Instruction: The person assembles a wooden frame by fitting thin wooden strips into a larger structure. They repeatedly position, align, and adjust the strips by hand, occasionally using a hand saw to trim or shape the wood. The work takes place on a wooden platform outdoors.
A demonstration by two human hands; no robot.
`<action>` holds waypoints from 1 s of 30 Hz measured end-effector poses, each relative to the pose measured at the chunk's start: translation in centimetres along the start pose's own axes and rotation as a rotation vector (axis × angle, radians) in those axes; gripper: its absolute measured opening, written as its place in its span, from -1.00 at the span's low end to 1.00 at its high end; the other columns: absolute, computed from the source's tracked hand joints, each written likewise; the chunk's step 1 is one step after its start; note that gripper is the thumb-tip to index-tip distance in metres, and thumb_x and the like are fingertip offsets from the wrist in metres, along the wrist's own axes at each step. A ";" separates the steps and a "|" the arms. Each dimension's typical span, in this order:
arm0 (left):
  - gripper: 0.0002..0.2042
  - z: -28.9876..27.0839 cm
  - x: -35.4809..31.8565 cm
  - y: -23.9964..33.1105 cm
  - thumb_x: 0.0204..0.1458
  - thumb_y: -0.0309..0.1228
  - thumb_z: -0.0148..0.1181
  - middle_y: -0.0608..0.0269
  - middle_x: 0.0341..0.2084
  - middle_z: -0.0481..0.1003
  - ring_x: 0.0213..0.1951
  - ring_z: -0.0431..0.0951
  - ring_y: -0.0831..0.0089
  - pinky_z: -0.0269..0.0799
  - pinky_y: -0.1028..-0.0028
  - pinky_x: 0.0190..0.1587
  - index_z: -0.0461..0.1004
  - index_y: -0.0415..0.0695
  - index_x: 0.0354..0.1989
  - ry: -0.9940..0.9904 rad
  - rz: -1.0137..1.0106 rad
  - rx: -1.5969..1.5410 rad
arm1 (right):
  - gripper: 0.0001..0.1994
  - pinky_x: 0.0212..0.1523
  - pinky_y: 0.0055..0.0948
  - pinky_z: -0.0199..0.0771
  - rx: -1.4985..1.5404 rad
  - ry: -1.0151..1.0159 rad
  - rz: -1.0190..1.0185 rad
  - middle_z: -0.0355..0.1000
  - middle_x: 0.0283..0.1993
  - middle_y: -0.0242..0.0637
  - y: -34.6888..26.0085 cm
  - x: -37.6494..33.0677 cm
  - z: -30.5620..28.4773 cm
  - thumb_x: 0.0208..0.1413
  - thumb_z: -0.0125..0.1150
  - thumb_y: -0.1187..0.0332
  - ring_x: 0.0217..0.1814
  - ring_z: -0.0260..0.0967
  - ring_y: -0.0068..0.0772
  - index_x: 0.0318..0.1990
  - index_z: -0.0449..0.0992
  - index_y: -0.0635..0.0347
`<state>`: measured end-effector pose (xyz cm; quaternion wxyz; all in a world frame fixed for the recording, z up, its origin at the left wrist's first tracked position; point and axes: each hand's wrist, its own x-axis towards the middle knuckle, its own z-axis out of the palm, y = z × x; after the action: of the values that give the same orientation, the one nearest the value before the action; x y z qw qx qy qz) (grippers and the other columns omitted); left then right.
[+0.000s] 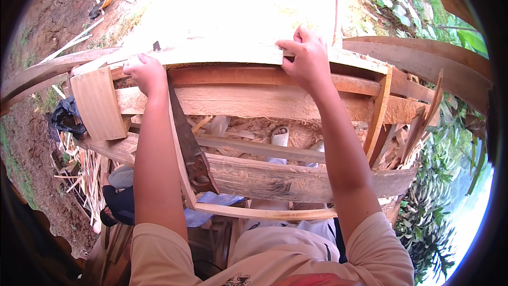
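A pale, freshly cut wooden board (227, 54) lies across the far side of a wooden frame, its upper side washed out by glare. Near the board's left part, my left hand (146, 76) is closed with its fingers curled; what they grip is partly hidden. My right hand (308, 58) pinches the board's right end between thumb and fingers. Just right of my left forearm, a handsaw (186, 140) leans against the frame, blade up and wooden handle toward me. Neither hand touches the saw.
Long planks (264, 177) and rails form the frame around me, with shavings below. A short board (99, 105) stands at the left beside a black plastic bag (67, 115). Another person (117, 201) is low at the left, near scattered wood strips. Curved planks (423, 58) extend right.
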<state>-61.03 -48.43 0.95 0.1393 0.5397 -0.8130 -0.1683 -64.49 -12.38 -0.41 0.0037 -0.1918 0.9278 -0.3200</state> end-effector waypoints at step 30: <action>-0.59 -1.1 -0.6 0.7 0.41 -0.23 -0.06 -0.42 -0.06 0.55 -0.01 0.64 -0.27 0.57 -0.09 0.04 0.11 -0.37 0.14 -0.077 -0.018 -0.025 | -0.64 -0.11 -0.20 0.43 -0.018 -0.013 -0.114 0.33 -0.31 -0.26 -0.4 -0.2 -0.7 -0.23 0.44 0.53 -0.18 0.35 -0.20 -0.14 0.71 0.19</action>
<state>-60.95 -47.71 2.20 0.1128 0.5386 -0.8106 -0.2002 -64.28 -12.18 0.33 -0.0101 -0.2464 0.9181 -0.3101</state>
